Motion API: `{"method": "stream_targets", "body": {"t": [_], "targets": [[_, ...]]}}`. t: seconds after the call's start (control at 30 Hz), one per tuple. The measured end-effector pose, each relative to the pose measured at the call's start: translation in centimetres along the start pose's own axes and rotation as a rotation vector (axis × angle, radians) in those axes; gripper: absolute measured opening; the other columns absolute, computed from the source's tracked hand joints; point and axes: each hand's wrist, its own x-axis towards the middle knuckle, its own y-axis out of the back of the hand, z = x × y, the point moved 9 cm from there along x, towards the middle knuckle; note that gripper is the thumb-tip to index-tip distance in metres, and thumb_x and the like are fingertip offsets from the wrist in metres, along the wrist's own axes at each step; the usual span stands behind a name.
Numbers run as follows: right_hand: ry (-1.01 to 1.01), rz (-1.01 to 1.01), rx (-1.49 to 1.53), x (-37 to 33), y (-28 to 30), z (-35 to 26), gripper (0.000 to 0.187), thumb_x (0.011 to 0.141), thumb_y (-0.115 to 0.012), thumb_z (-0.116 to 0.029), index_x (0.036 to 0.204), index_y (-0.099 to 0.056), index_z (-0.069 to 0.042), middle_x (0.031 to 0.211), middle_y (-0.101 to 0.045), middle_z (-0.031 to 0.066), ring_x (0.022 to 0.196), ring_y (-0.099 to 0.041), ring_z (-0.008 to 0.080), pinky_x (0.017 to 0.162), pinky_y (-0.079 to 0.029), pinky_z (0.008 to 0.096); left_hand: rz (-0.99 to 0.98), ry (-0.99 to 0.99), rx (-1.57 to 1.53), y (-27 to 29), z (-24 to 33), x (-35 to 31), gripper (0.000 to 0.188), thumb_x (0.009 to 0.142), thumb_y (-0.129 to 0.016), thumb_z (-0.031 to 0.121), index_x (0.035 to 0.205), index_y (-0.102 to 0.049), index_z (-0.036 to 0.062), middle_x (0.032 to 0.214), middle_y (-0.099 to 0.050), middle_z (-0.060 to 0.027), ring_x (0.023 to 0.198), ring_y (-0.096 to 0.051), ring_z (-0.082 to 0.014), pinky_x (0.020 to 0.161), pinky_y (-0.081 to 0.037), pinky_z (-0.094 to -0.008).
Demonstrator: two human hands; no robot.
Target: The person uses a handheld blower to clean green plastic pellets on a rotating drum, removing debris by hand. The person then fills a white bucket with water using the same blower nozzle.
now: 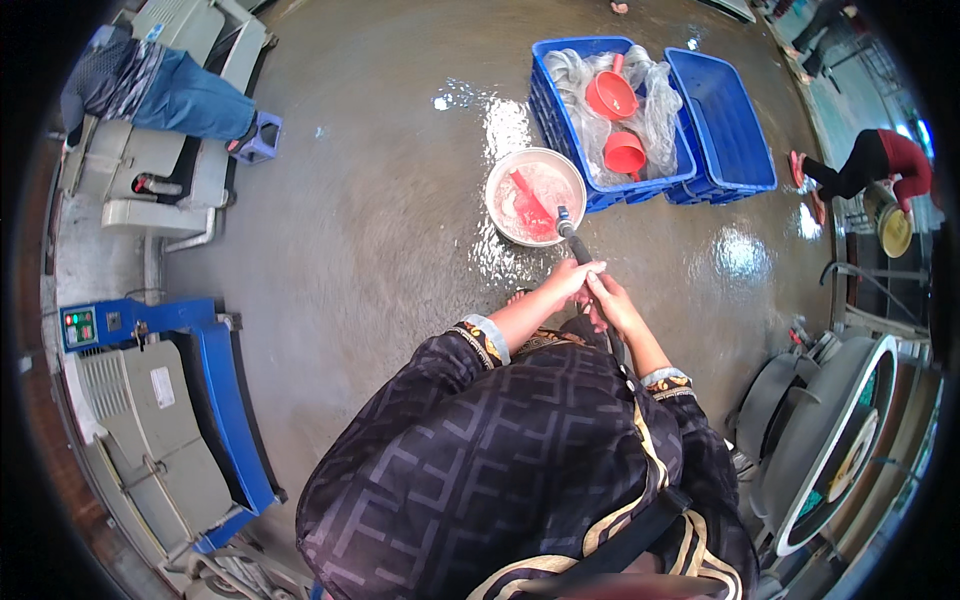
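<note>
In front of my body, both hands are closed around a dark hose with a blue-and-metal end piece. My left hand wraps it from the left, and my right hand lies against it on the right, partly overlapping the left. The hose end points over a round white bucket on the wet floor. Cloudy, pinkish water fills the bucket, and a red scoop lies tilted in it. Below my hands the hose runs down close to my body. Parts of my fingers are hidden.
Beyond the bucket stand a blue crate holding clear plastic bags and red dippers, and another blue crate. Grey machines line the left; a round machine stands at right. People work at both sides.
</note>
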Motion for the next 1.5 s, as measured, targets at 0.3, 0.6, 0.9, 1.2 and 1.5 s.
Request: {"method": "stream_targets", "body": {"t": [0.3, 0.6, 0.9, 1.2, 1.5], "targets": [[-0.017, 0.001, -0.104, 1.3, 0.3, -0.2, 0.076, 0.079, -0.049, -0.061, 0.124, -0.038, -0.001, 0.054, -0.049, 0.0053, 0.037, -0.043, 0.0104, 0.034, -0.039, 0.0256, 0.046, 0.083, 0.034, 1.9, -1.0, 1.8, 0.026, 0.081, -0.060, 0.032, 0.087, -0.057, 0.0062, 0.066, -0.060, -0.0028, 0.049, -0.055, -0.0099, 0.043, -0.044, -0.0211], [0.014, 0.032, -0.127, 1.7, 1.6, 0.5, 0.097, 0.074, -0.046, -0.069, 0.124, -0.032, 0.012, 0.051, -0.051, 0.0109, 0.036, -0.050, 0.0168, 0.033, -0.040, 0.0307, -0.012, 0.099, 0.064, -0.2, 0.2, 1.7, 0.027, 0.084, -0.056, 0.034, 0.079, -0.054, 0.0080, 0.059, -0.057, -0.0015, 0.042, -0.052, -0.0096, 0.037, -0.043, -0.0196], [0.032, 0.062, -0.126, 1.3, 1.8, 0.1, 0.080, 0.074, -0.046, -0.069, 0.102, -0.048, 0.007, 0.049, -0.048, 0.0074, 0.035, -0.046, 0.0138, 0.032, -0.038, 0.0293, -0.049, 0.105, 0.131, 0.4, 0.1, 2.2, 0.033, 0.083, -0.057, 0.034, 0.088, -0.056, 0.0017, 0.065, -0.062, -0.0077, 0.049, -0.059, -0.0122, 0.036, -0.044, -0.0181], [0.024, 0.017, -0.175, 1.5, 1.7, 0.5, 0.083, 0.074, -0.046, -0.069, 0.103, -0.048, 0.009, 0.054, -0.054, 0.0124, 0.039, -0.052, 0.0180, 0.035, -0.042, 0.0304, -0.043, 0.138, 0.132, 0.8, -0.7, 2.2, 0.032, 0.083, -0.057, 0.034, 0.085, -0.056, 0.0020, 0.062, -0.060, -0.0056, 0.049, -0.059, -0.0123, 0.036, -0.045, -0.0190], [0.052, 0.042, -0.164, 2.0, 1.6, 1.4, 0.091, 0.074, -0.046, -0.069, 0.115, -0.040, 0.012, 0.053, -0.053, 0.0119, 0.038, -0.052, 0.0172, 0.035, -0.043, 0.0317, -0.035, 0.167, 0.167, 0.6, -1.0, 1.8, 0.031, 0.083, -0.057, 0.034, 0.087, -0.055, 0.0039, 0.063, -0.061, -0.0048, 0.048, -0.059, -0.0114, 0.036, -0.045, -0.0187]]}}
